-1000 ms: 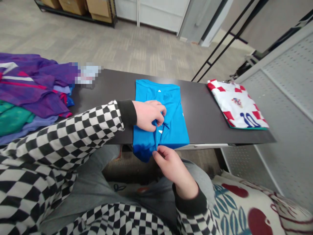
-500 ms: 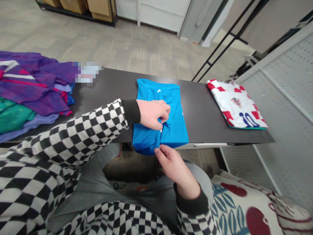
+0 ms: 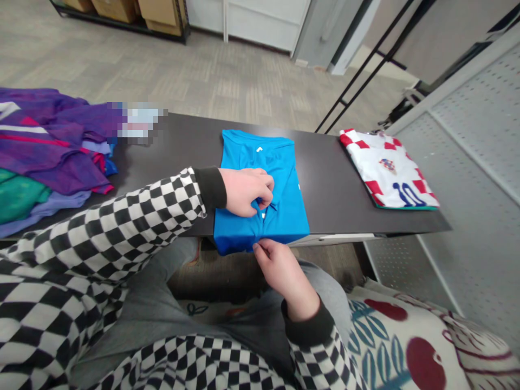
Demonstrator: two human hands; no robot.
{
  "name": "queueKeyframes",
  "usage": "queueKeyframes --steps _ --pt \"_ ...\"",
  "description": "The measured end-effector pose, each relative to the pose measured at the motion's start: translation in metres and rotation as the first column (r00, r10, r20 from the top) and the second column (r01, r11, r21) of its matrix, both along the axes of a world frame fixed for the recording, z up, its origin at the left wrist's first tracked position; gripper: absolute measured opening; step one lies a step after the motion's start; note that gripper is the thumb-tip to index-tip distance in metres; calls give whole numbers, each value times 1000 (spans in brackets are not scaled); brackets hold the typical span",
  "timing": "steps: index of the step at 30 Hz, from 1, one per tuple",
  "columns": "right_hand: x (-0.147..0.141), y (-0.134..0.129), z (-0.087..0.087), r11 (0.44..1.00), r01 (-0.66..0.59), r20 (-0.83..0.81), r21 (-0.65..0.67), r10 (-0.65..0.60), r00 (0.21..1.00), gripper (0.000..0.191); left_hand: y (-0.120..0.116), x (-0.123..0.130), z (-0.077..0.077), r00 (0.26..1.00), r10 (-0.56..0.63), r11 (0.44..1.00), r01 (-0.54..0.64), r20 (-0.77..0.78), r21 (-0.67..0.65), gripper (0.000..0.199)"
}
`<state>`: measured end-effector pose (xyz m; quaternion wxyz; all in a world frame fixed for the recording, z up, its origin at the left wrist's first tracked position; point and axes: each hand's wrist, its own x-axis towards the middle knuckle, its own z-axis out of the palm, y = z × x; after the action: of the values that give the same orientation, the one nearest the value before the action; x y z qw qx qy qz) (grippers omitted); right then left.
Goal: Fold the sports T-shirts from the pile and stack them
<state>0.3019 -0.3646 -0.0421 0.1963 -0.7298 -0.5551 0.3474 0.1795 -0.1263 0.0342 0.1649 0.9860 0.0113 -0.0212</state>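
While both hands are working on it, blue shirt [image 3: 260,162]: it is lying folded on the tabletop [image 3: 333,179], near the front edge and about halfway along. Its near side is looking flatter and straighter than a moment ago, with less of a loose lump hanging down. One low corner is poking out past the front edge of the tabletop.

Left hand [image 3: 244,192]: its grip is clenching a small pinch of blue cloth in the middle of the shirt, back from the front edge of the tabletop.

Right hand [image 3: 280,271]: its grip is pinching the near fold of the shirt, right at the front edge of the tabletop.

Checked sleeves [image 3: 134,216]: black and white squares are reaching in over the tabletop from the left.

Checked jersey [image 3: 390,173]: a white and red jersey with a blue 10 is lying folded at the right end of the tabletop.

Clothes pile [image 3: 52,146]: purple, green and pale blue clothes are heaping up at the left end of the tabletop. One bit is too blurred to tell.

Spotted cloth [image 3: 406,346]: pale cloth with red spots and blue leaves is bunching up below the tabletop, on the right.

Cardboard boxes [image 3: 122,11]: they are sitting on a low rack, far behind the tabletop.
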Motion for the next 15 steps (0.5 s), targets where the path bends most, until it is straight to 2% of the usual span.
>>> queueKeyframes --steps 5,8,12,15 --pt "-1 2 -2 1000 13 73 -9 -12 997 34 -21 -28 4 988 75 997 -78 137 19 39" --pt "-1 2 -3 999 -7 68 -35 9 998 32 -42 -60 -5 963 188 981 -192 194 4 44" --pt "-6 3 -4 997 -41 46 -70 44 998 30 -59 -104 -28 940 330 942 -334 84 40 58" --pt "-10 6 -9 989 -96 52 -116 103 993 30 -62 -122 -33 929 367 927 -370 44 63 63"
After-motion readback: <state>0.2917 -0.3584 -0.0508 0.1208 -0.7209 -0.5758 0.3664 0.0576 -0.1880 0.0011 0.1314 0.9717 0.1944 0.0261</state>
